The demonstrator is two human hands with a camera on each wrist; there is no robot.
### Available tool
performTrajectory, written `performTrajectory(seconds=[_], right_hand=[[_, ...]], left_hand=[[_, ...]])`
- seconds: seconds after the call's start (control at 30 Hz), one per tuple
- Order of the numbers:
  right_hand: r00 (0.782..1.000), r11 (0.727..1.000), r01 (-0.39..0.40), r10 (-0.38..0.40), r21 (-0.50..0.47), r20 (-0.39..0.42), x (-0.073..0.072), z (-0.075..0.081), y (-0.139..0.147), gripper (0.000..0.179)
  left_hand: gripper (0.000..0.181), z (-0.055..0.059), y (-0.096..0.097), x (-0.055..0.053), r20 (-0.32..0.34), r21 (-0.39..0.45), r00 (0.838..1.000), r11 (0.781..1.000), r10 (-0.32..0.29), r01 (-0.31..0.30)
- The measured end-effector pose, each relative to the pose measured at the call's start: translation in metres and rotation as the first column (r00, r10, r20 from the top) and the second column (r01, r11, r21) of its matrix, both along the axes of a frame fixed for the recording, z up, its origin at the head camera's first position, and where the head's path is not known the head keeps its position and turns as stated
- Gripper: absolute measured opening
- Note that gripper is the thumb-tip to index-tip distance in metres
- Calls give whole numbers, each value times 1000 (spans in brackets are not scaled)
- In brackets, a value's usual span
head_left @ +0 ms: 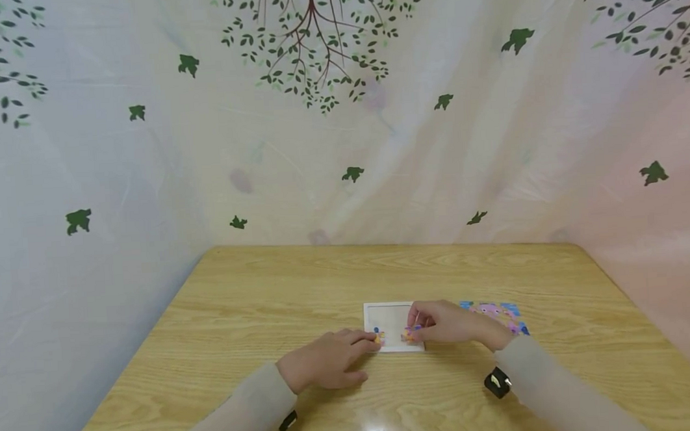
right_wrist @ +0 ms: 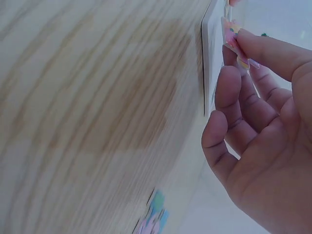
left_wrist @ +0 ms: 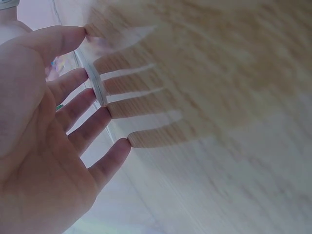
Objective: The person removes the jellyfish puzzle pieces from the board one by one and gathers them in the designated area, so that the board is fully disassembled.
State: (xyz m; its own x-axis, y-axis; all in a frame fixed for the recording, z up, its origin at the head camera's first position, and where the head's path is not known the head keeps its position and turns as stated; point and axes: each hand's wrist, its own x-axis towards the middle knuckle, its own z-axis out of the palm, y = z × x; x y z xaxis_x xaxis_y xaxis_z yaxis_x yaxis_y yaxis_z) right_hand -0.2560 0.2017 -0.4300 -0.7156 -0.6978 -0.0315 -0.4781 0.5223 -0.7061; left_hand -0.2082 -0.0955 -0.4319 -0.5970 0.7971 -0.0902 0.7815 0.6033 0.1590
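A white puzzle tray [head_left: 388,317] lies on the wooden table in front of me. In its lower left corner sits a small colourful jigsaw piece [head_left: 378,331]. My left hand [head_left: 332,361] rests beside that corner, its fairly straight fingers at the tray's edge and over part of the piece. Over the tray's lower right part, my right hand [head_left: 447,322] pinches another jigsaw piece [head_left: 408,334] between thumb and fingers. The right wrist view shows this held piece [right_wrist: 235,43] tilted close over the tray's raised edge [right_wrist: 208,63].
Right of the tray lie several pink and blue jigsaw pieces [head_left: 490,309], partly hidden behind my right wrist. The wooden table [head_left: 279,290] reaches back to a hanging cloth [head_left: 294,146] printed with leaves and branches, which also closes off both sides.
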Motion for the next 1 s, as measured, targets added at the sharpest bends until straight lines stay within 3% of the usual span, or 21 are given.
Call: performTrajectory(seconds=[0.2,0.4,0.67,1.0], right_hand=[[998,1000,-4,5,-27,60,4,1,31,13],[999,1000,18,-18,-16,35,7,2,62,12],[996,998,-14,19,-69,82,15,3,99,10],[986,998,57,-52,-26,157,27,6,131,11]], left_hand=[[55,0,-1,1,14,12,1000,1000,7,-7],[55,2,-1,2,21,24,1000,1000,-1,0],[53,2,-1,2,20,30,1000,999,-13,12],[53,2,-2,3,22,43,1000,999,-17,16]])
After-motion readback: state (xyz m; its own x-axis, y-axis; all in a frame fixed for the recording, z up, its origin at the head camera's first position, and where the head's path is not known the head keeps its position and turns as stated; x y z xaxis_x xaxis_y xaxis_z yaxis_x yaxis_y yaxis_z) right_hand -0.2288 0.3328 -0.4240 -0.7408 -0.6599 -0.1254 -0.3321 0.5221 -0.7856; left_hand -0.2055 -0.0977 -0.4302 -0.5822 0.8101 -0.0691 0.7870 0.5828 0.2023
